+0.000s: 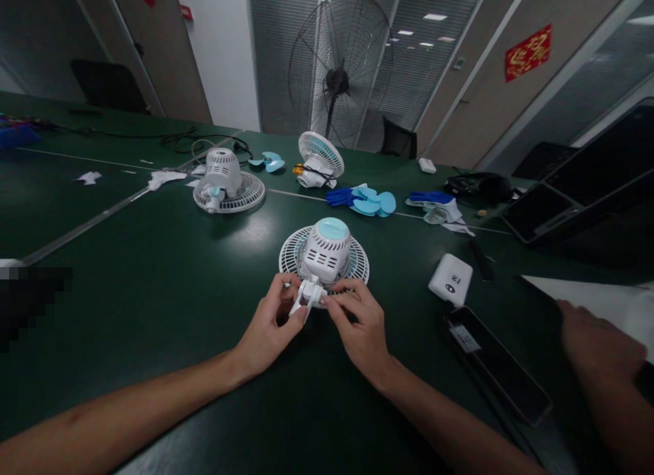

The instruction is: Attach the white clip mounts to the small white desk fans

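A small white fan (327,253) lies grille-down on the green table, its rounded motor housing with a light-blue cap pointing up. At the near side of that housing is a white plastic bracket (310,292). My left hand (273,315) pinches the bracket from the left, thumb and fingers closed on it. From the right, my right hand (360,322) has its thumb and fingertips closed at the bracket's other side. Whether the right fingertips hold a small part there is hidden. Part of the round grille (291,253) shows behind my hands.
Farther back stand a second face-down fan (223,172), a tilted fan (317,161), light-blue blades (375,201) and gloves (437,206). A white box (450,279) and a black power strip (498,362) lie to the right. Another person's hand (600,342) is at the far right.
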The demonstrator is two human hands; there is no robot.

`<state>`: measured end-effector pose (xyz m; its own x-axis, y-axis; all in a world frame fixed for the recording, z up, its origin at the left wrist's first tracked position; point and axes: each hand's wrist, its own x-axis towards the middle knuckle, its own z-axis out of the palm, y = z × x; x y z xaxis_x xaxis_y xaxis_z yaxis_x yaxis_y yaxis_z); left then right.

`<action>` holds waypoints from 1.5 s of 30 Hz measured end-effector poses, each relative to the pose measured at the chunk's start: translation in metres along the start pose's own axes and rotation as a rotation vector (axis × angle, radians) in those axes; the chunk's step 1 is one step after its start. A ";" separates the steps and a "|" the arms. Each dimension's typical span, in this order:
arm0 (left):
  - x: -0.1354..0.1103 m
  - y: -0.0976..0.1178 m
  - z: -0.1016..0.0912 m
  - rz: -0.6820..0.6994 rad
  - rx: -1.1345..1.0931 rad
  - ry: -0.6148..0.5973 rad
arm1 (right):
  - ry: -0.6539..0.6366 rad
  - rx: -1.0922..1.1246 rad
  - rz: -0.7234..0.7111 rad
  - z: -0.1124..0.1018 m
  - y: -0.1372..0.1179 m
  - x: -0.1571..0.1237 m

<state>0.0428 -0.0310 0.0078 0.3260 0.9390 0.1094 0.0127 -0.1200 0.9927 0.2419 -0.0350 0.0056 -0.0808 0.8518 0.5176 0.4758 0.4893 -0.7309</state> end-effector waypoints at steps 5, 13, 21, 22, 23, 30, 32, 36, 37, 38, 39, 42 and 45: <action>-0.001 -0.002 -0.002 -0.011 -0.007 0.035 | 0.052 0.003 -0.022 0.002 -0.002 -0.005; 0.000 -0.001 0.002 -0.001 0.005 0.019 | 0.013 -0.013 0.001 -0.002 0.000 0.000; 0.000 -0.001 0.001 0.006 -0.005 0.012 | 0.036 -0.080 -0.087 -0.001 0.000 -0.007; 0.000 -0.001 0.001 0.007 -0.005 0.014 | 0.032 -0.092 -0.091 0.000 0.000 -0.007; 0.000 0.000 0.001 0.006 -0.002 0.018 | 0.034 -0.097 -0.082 0.000 0.000 -0.006; -0.001 0.000 0.002 -0.001 -0.001 0.023 | 0.064 -0.078 -0.065 -0.001 -0.002 -0.001; 0.000 -0.001 0.003 0.000 -0.003 0.025 | 0.074 -0.075 -0.071 -0.002 -0.001 -0.004; 0.001 -0.002 0.004 0.015 -0.012 0.022 | 0.070 -0.115 -0.131 -0.002 0.001 -0.008; 0.001 -0.002 0.003 0.017 -0.014 0.020 | 0.065 -0.120 -0.125 -0.001 0.001 -0.007; 0.001 -0.002 0.003 0.018 -0.014 0.018 | 0.065 -0.120 -0.105 -0.001 0.001 -0.006; 0.000 -0.001 0.002 0.017 -0.013 0.016 | 0.066 -0.114 -0.079 0.000 0.000 -0.005; -0.001 0.000 0.000 0.008 -0.003 0.016 | 0.070 -0.100 -0.040 0.002 -0.003 -0.001; -0.002 -0.001 -0.002 0.008 0.003 0.016 | 0.084 -0.096 -0.076 0.003 -0.005 -0.002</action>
<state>0.0406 -0.0324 0.0067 0.3110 0.9430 0.1184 0.0126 -0.1286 0.9916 0.2372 -0.0384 0.0072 -0.0481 0.7923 0.6082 0.5532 0.5281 -0.6442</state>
